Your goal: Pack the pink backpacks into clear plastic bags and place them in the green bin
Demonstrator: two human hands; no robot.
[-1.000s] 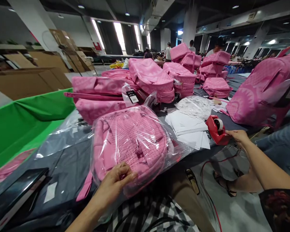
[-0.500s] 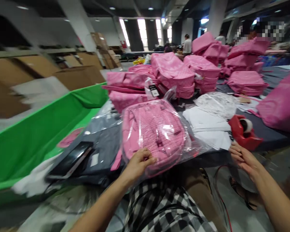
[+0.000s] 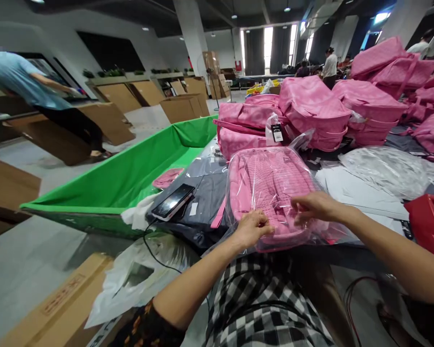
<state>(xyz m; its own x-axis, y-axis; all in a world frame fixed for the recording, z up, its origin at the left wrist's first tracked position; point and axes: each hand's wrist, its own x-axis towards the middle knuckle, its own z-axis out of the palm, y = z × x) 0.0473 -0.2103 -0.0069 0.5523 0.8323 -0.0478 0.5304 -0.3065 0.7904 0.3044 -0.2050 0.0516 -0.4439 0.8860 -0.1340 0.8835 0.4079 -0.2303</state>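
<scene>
A pink backpack [image 3: 264, 168] lies in a clear plastic bag [image 3: 244, 205] at the table's front edge, its straps and mesh-like back panel facing up. My left hand [image 3: 253, 229] is closed on the near part of the bag, fingertips pinching the plastic. Over the right half of the backpack is my right hand [image 3: 313, 207], its fingers curled in a pinch. Whatever those fingers hold, if anything, is too small to make out. The red tape dispenser [image 3: 423, 221] stands to the right, cut off by the picture's edge.
Pink backpacks [image 3: 314, 103] are piled behind. White sheets [image 3: 361, 193] and a heap of clear plastic [image 3: 386, 166] lie right. A phone [image 3: 173, 201] rests left, beside a green fabric-lined bin [image 3: 130, 166]. A person in a blue shirt [image 3: 18, 77] is among cardboard boxes [image 3: 183, 107].
My right hand has moved left from beside the tape dispenser to over the bagged backpack. My left hand stays on the bag. The view has turned left, bringing a person into sight.
</scene>
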